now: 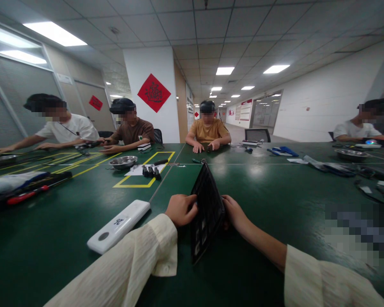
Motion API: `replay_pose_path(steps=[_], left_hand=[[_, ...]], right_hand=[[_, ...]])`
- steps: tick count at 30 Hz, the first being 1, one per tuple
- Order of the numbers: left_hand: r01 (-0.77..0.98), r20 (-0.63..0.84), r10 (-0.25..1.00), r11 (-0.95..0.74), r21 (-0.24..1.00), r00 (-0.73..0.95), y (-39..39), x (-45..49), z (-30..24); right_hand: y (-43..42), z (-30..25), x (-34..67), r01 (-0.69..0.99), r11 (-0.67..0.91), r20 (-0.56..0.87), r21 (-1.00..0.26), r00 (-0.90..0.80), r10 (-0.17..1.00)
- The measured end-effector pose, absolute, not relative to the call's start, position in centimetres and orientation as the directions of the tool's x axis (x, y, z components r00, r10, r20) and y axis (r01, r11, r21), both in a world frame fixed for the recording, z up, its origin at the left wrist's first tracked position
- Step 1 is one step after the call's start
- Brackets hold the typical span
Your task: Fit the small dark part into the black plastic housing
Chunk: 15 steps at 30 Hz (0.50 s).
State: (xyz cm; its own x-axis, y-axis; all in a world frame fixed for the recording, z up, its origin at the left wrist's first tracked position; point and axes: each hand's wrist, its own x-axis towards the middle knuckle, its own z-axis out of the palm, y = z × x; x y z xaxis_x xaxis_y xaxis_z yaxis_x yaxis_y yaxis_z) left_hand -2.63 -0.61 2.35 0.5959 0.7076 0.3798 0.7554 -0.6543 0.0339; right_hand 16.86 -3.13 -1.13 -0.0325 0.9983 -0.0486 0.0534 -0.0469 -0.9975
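A flat black case or panel (208,209) stands upright and tilted above the table in front of me, its narrow side turned to my view. Several light marks or slots show on its left face, too dark to make out. My right hand (238,215) grips its right edge, with the fingers partly hidden behind it. On the left face, my left hand (181,209) is closed, thumb and forefinger brought together against the surface; anything pinched there is hidden. Beside my left forearm lies a white power bank (120,226) marked 26.
Ahead on the green table (259,256) are a metal bowl (123,162), several small black pieces (151,172) and yellow tape (134,185). A red-handled tool (27,195) lies left. Blue gloves (282,151) and another bowl (351,154) lie right. Several people sit around.
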Motion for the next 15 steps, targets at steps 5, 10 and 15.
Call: replay_pose_path(steps=[5, 10, 15], left_hand=[[0.757, 0.363, 0.710, -0.654, 0.021, 0.603, -0.42, -2.69, 2.31], [0.752, 0.363, 0.707, -0.659, 0.024, 0.608, -0.13, -2.77, 1.98], [0.746, 0.357, 0.708, -0.665, 0.045, 0.610, 0.09, -2.89, 1.80]], right_hand=[[-3.02, -1.31, 16.95, 0.071, -0.039, -0.042, -0.997, -0.030, 0.999], [-3.06, -1.16, 16.84, 0.052, -0.042, -0.043, -0.998, -0.033, 0.999], [-3.15, -1.14, 16.80, 0.052, -0.049, -0.051, -0.997, -0.033, 0.998]])
